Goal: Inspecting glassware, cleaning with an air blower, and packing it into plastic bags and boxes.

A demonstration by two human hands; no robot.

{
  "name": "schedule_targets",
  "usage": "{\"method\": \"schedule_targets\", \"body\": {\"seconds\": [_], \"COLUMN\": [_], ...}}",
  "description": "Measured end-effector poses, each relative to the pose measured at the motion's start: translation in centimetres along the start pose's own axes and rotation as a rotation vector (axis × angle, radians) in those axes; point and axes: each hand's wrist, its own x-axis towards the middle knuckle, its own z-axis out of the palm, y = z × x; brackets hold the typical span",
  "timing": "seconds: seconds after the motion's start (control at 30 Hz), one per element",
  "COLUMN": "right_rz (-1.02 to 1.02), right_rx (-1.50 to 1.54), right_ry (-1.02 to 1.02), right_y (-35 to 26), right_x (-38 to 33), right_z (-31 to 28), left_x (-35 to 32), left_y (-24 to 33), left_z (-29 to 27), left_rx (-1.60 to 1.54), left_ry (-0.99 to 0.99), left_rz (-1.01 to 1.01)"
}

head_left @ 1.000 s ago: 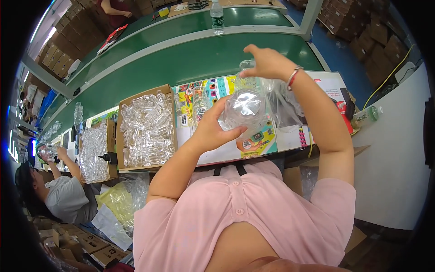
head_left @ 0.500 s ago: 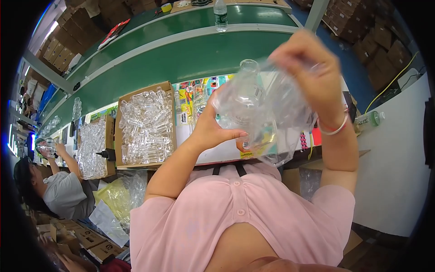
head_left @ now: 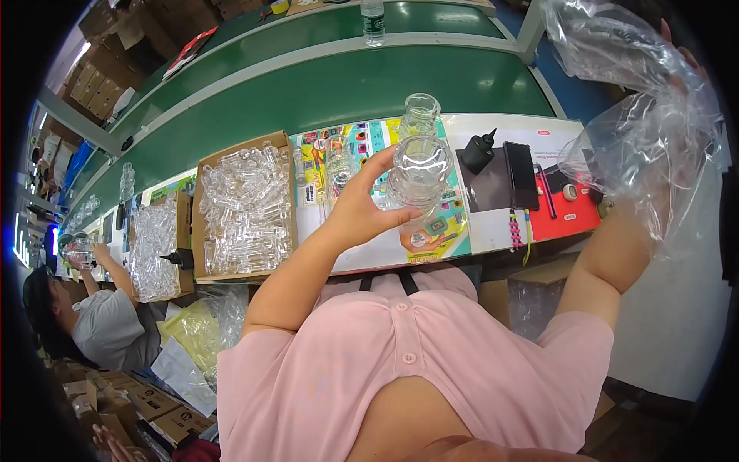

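My left hand (head_left: 368,204) is wrapped around a clear, ribbed, wide-mouthed plastic bottle (head_left: 423,165) above the printed sheets, thumb on the near side. Just beyond it a second clear vessel (head_left: 420,106) stands upright, partly covered by the first. To the left of my fingers is another clear ribbed vessel (head_left: 339,163). Out at the far right my right hand (head_left: 687,61) grips a large crumpled clear plastic bag (head_left: 643,115). The bag's folds cover much of that hand; a few fingertips show at its upper edge.
An open cardboard box (head_left: 246,212) of small clear plastic parts stands left of my arm, with a similar box (head_left: 160,246) beyond. A black dropper bottle (head_left: 479,152), dark phone (head_left: 522,175) and pen (head_left: 546,191) lie right. A seated co-worker (head_left: 115,319) is at far left.
My right hand has swung away to the far right, carrying the plastic bag off the bottle. The bottle is now bare in my left hand, which has barely moved.
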Motion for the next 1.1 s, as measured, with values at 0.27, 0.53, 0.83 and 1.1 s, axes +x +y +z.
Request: {"method": "schedule_targets", "body": {"seconds": [0.27, 0.53, 0.83, 1.1], "right_rz": [0.300, 0.434, 0.735, 0.653], "right_rx": [0.834, -0.272, -0.552, -0.378], "right_ry": [-0.279, -0.347, -0.717, -0.331], "right_y": [-2.0, -1.2, 6.4, 10.1], "right_x": [1.8, -2.4, -10.0, -14.5], "right_z": [8.6, 20.0, 27.8, 30.9], "left_x": [-0.3, 0.6, 2.6, 6.0], "left_y": [-0.6, 0.4, 3.6, 8.7], "left_z": [-0.2, 0.0, -1.0, -3.9], "left_rx": [0.037, -0.028, 0.055, -0.481], "left_ry": [0.010, -0.008, 0.037, 0.320], "left_rz": [-0.040, 0.014, 0.246, 0.358]}}
